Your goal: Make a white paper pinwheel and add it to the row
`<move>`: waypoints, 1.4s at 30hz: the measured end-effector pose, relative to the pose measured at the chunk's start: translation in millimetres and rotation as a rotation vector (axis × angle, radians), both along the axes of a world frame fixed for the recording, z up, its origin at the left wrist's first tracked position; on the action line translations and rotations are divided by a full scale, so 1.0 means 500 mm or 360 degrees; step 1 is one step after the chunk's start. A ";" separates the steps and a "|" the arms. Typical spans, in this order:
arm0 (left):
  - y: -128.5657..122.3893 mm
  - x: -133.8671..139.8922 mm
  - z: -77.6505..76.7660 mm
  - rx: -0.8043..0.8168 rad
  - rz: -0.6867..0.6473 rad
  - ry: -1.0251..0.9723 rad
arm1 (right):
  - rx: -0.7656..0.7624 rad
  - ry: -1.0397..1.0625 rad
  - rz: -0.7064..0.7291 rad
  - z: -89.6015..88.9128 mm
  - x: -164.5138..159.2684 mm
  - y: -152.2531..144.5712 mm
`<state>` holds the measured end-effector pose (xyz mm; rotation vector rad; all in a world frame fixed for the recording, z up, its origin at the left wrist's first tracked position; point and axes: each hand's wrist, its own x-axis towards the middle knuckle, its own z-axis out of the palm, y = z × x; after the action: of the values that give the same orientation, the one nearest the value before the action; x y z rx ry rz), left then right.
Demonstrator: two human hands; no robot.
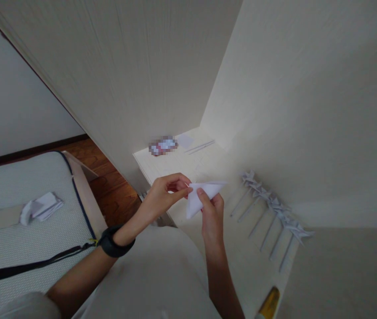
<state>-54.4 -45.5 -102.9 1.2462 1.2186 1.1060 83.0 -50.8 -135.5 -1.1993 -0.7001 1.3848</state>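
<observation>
A folded sheet of white paper (204,195), creased into triangular shapes, is held up in front of my body above the white desk. My left hand (171,191) pinches its upper left corner between thumb and fingers. On the other side, my right hand (212,208) grips the lower right part, the thumb lying flat on the front face and the fingers behind. The back of the folded paper is hidden from me.
Several white paper pinwheels (274,206) on sticks lie in a row at the right of the desk (165,166). Two thin sticks (201,146), a paper square (186,141) and a blurred item (163,145) lie at the back. Papers (47,206) rest on a mattress (25,177).
</observation>
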 end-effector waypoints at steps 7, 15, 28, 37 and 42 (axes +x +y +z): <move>-0.005 -0.001 0.003 0.0012 -0.0027 0.0050 | -0.0014 -0.0016 0.0017 0.001 0.001 0.000; -0.006 -0.004 -0.003 -0.0017 -0.0050 0.0006 | -0.0008 -0.0026 0.0029 -0.002 0.002 0.000; -0.004 -0.003 0.002 -0.0097 -0.0058 -0.0097 | 0.0040 -0.0041 0.0060 0.001 0.003 0.001; -0.006 -0.002 0.005 -0.0107 -0.0072 -0.0154 | 0.0050 -0.0051 0.0069 0.004 0.004 0.000; -0.006 -0.002 0.002 -0.0104 -0.0076 -0.0181 | 0.0041 -0.0060 0.0062 0.010 0.003 -0.001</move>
<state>-55.3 -48.5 -102.1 1.1419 1.1250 1.0791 84.4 -51.3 -130.7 -1.2000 -0.7694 1.3845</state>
